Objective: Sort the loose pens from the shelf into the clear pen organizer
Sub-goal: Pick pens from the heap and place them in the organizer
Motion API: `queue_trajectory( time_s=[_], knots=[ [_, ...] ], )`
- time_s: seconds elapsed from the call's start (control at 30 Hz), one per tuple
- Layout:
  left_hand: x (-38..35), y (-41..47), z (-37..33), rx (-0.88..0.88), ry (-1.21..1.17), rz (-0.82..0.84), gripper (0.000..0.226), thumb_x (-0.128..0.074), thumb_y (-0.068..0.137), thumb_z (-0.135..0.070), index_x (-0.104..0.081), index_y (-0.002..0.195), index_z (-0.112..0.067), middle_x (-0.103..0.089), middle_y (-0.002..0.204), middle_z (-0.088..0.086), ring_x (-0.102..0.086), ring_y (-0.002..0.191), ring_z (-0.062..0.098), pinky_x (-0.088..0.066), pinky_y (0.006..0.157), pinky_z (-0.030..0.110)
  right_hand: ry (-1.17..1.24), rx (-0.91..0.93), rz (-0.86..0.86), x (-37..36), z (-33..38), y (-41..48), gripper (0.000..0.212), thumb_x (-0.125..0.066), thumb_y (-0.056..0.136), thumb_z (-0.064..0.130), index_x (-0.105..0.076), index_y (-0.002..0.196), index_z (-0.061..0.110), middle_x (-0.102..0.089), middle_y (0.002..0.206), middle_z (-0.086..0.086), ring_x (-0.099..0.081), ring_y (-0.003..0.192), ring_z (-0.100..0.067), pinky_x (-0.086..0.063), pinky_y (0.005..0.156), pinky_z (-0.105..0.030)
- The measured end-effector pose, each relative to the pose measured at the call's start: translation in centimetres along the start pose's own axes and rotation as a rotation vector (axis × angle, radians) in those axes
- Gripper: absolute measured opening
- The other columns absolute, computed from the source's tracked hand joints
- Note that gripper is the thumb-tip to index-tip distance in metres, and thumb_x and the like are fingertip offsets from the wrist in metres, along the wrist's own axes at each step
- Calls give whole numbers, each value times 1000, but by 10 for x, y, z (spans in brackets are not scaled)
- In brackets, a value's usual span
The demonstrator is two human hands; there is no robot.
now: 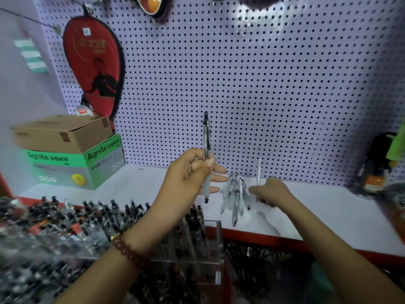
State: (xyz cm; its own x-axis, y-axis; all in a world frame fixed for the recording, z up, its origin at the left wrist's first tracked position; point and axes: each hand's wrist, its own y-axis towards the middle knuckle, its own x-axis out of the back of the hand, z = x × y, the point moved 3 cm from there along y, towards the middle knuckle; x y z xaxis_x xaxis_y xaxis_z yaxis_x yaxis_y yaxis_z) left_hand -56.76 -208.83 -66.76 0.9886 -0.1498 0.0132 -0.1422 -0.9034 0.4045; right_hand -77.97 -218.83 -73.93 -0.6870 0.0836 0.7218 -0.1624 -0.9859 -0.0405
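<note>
Left hand pinches 1 pen upright above shelf. Right hand curled at loose pens; cannot tell grip, blurred. Below, clear pen organizer crowded: pinch may slip, pen may snag on packed slots, pile may roll off edge.

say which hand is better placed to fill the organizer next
Left: the left hand holds a pen upright near the clear organizer; the right hand is at the loose pens.

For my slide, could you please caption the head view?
Left hand holds pen upright; right hand beside loose pens on shelf.
</note>
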Motion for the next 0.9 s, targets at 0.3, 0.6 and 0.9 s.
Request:
queue_trajectory(
  time_s=[0.3,0.6,0.9],
  knots=[
    [0,-27,2,34,-153,-130,8,-57,92,-10,-65,92,-9,-74,95,4,-70,83,12,-56,60,22,324,587,181,4,93,-147,9,-61,81,9,-58,76,16,-54,48,5,-51,47,-9,-45,53,-23],
    [18,-70,13,58,-233,-129,29,-62,76,-20,-68,100,-6,-73,89,16,-69,73,19,-54,57,22,-18,748,177,-32,90,-166,9,-46,93,26,-52,97,21,-53,61,4,-47,52,-14,-44,55,-41],
    [40,-115,21,-44,0,-167,15,-64,82,2,-71,96,-1,-75,84,8,-70,76,19,-56,68,29,-194,877,137,-47,83,-189,38,-46,88,51,-62,78,18,-61,64,0,-55,55,-12,-49,56,-36]
  ],
)
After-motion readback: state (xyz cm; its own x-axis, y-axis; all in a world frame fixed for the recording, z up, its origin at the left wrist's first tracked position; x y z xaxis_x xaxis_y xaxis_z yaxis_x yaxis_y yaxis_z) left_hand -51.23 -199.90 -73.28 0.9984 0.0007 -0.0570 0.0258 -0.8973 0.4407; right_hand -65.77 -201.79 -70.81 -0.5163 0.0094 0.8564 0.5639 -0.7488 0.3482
